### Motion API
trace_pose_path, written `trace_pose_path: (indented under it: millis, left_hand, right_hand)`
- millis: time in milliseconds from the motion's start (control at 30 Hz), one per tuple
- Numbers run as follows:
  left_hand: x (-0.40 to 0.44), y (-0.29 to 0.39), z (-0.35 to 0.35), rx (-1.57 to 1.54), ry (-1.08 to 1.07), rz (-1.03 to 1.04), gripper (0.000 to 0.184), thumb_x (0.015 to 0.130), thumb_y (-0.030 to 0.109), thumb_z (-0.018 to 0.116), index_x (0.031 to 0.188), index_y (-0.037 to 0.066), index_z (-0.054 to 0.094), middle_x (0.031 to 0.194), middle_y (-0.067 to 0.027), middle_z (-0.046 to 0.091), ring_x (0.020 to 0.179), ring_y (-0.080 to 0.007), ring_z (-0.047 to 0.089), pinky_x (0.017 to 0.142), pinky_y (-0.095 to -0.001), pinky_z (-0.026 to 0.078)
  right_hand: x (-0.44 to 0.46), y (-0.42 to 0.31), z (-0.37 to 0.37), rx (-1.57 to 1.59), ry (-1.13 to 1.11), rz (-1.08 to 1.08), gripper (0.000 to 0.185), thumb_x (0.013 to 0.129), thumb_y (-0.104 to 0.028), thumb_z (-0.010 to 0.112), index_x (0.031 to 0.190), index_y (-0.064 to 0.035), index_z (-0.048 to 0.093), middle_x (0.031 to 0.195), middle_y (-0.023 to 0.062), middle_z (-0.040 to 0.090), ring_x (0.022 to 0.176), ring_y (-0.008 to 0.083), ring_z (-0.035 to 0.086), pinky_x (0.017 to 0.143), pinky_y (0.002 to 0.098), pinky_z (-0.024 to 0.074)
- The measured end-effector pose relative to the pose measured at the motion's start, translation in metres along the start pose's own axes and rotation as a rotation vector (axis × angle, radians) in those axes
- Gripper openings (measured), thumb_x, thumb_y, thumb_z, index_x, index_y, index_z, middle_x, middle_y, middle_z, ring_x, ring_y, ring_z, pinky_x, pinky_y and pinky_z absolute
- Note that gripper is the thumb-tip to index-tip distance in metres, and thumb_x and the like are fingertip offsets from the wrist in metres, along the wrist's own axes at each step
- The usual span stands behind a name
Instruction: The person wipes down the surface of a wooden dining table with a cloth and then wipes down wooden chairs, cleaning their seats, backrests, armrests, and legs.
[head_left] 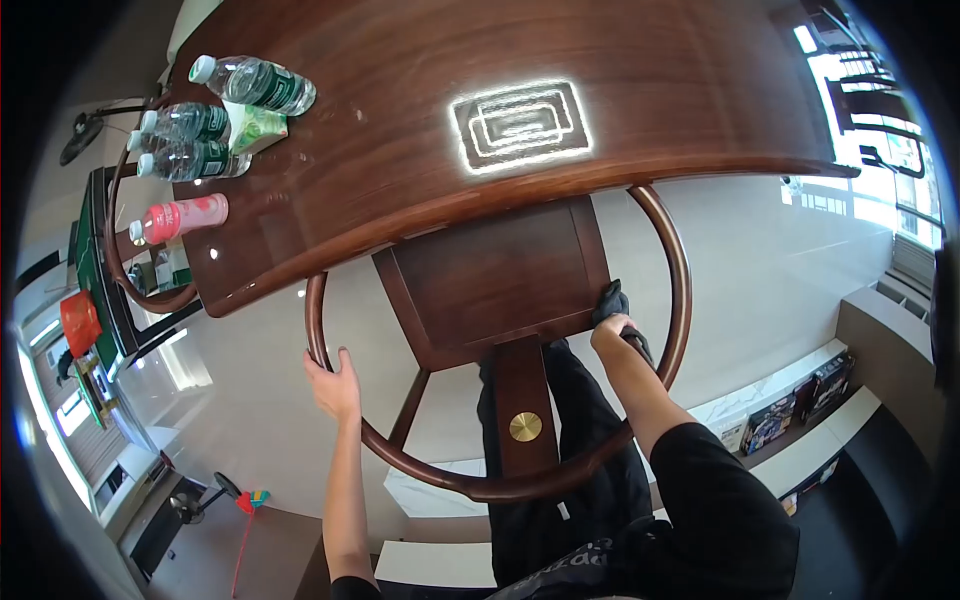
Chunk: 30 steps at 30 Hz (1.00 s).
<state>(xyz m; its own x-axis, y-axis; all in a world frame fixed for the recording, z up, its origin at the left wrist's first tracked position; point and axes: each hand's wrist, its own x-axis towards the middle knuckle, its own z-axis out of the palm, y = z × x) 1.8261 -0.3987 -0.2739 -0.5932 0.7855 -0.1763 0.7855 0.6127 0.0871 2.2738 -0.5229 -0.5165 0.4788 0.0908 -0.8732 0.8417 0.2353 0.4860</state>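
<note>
A dark wooden chair with a rounded back rail [480,487] stands in front of me, its seat [490,285] partly under the table edge. Its back panel carries a round gold medallion [525,427]. My left hand [337,385] is closed round the chair's left arm, thumb on the inner side and fingers on the outer. In my right hand [614,326] is a bunched black cloth [612,300], held at the right edge of the seat, inside the right arm of the chair. Part of the cloth hangs below the hand.
On the glossy wooden table [380,110] stand several clear water bottles [262,84], a green-white tissue pack [257,127] and a pink drink bottle [180,217]. A ceiling light reflects there. Another chair [125,260] is at left; low shelves [790,400] line the right.
</note>
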Motion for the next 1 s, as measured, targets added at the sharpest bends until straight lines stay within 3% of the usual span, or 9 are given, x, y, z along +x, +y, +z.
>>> trace_pose_path:
  millis: [267, 300, 333, 400, 567, 633, 700, 800, 1000]
  left_hand:
    - [-0.001, -0.006, 0.001, 0.057, 0.023, 0.054, 0.075, 0.086, 0.042, 0.066, 0.146, 0.005, 0.039, 0.133, -0.0216, 0.055, 0.115, -0.0431, 0.059, 0.096, -0.0526, 0.047]
    - [0.002, -0.003, 0.001, 0.049, 0.028, 0.069, 0.075, 0.086, 0.042, 0.066, 0.146, 0.005, 0.039, 0.133, -0.0216, 0.055, 0.115, -0.0431, 0.059, 0.096, -0.0526, 0.047]
    - [0.001, -0.004, 0.001, 0.043, 0.020, 0.055, 0.075, 0.086, 0.041, 0.067, 0.146, 0.006, 0.039, 0.133, -0.0217, 0.055, 0.115, -0.0429, 0.059, 0.096, -0.0525, 0.047]
    - [-0.002, -0.007, 0.000, 0.030, 0.017, 0.035, 0.075, 0.086, 0.040, 0.067, 0.147, 0.006, 0.038, 0.132, -0.0218, 0.055, 0.115, -0.0426, 0.059, 0.097, -0.0524, 0.047]
    - [-0.005, -0.012, 0.000, 0.057, -0.012, 0.056, 0.080, 0.086, 0.035, 0.067, 0.152, 0.007, 0.032, 0.140, -0.0254, 0.048, 0.123, -0.0431, 0.053, 0.101, -0.0519, 0.045]
    - [-0.012, -0.014, 0.011, 0.391, 0.412, 0.397, 0.077, 0.087, 0.028, 0.066, 0.153, 0.007, 0.032, 0.145, -0.0273, 0.043, 0.128, -0.0434, 0.050, 0.105, -0.0509, 0.043]
    - [-0.021, 0.009, 0.023, 0.071, 0.267, 0.748, 0.070, 0.089, 0.017, 0.063, 0.152, 0.005, 0.035, 0.148, -0.0258, 0.042, 0.132, -0.0417, 0.048, 0.109, -0.0473, 0.040]
    - [-0.024, 0.075, 0.093, -0.412, -0.559, 0.765, 0.057, 0.096, 0.013, 0.059, 0.149, 0.002, 0.040, 0.150, -0.0241, 0.043, 0.137, -0.0379, 0.044, 0.112, -0.0420, 0.037]
    - [-0.084, 0.132, 0.249, -0.011, -0.461, 1.117, 0.069, 0.097, 0.037, 0.053, 0.151, -0.002, 0.034, 0.157, -0.0286, 0.029, 0.146, -0.0445, 0.028, 0.117, -0.0538, 0.028]
  right_hand:
    - [-0.086, -0.017, 0.001, -0.290, 0.030, 0.314, 0.056, 0.086, -0.024, 0.066, 0.133, 0.0053, 0.057, 0.135, 0.0277, 0.057, 0.117, 0.0427, 0.061, 0.088, 0.0557, 0.0558]
    - [-0.140, 0.030, -0.047, -0.074, -0.101, -0.108, 0.051, 0.085, -0.022, 0.066, 0.129, 0.0049, 0.062, 0.135, 0.0276, 0.059, 0.120, 0.0383, 0.062, 0.094, 0.0489, 0.0551]
    - [-0.153, 0.050, -0.064, -0.067, -0.102, -0.105, 0.051, 0.085, -0.022, 0.066, 0.129, 0.0049, 0.062, 0.135, 0.0276, 0.059, 0.120, 0.0383, 0.062, 0.094, 0.0489, 0.0551]
    - [-0.158, 0.071, -0.089, 0.192, 0.206, -0.704, 0.046, 0.085, -0.021, 0.064, 0.123, 0.0037, 0.066, 0.124, 0.0266, 0.066, 0.116, 0.0377, 0.065, 0.094, 0.0440, 0.0557]
    - [-0.110, 0.029, -0.159, 1.135, 0.470, -0.424, 0.058, 0.084, -0.020, 0.065, 0.136, 0.0031, 0.054, 0.124, 0.0266, 0.065, 0.118, 0.0429, 0.062, 0.098, 0.0484, 0.0515]
    - [-0.078, -0.020, -0.176, 1.131, 0.785, -0.444, 0.061, 0.086, -0.023, 0.062, 0.139, 0.0038, 0.049, 0.134, 0.0288, 0.056, 0.127, 0.0444, 0.053, 0.106, 0.0479, 0.0440]
    - [-0.060, -0.064, -0.192, 1.122, 1.092, -0.451, 0.063, 0.089, -0.026, 0.060, 0.142, 0.0044, 0.045, 0.144, 0.0311, 0.047, 0.136, 0.0460, 0.043, 0.114, 0.0473, 0.0366]
    - [-0.066, -0.109, -0.189, 1.157, 1.223, -0.361, 0.073, 0.089, -0.027, 0.060, 0.150, 0.0030, 0.033, 0.154, 0.0307, 0.031, 0.145, 0.0471, 0.026, 0.121, 0.0493, 0.0217]
    - [-0.063, -0.121, -0.091, 0.633, 1.126, -0.690, 0.073, 0.094, -0.038, 0.048, 0.156, -0.0054, 0.029, 0.162, 0.0176, 0.025, 0.152, 0.0356, 0.017, 0.124, 0.0489, 0.0102]
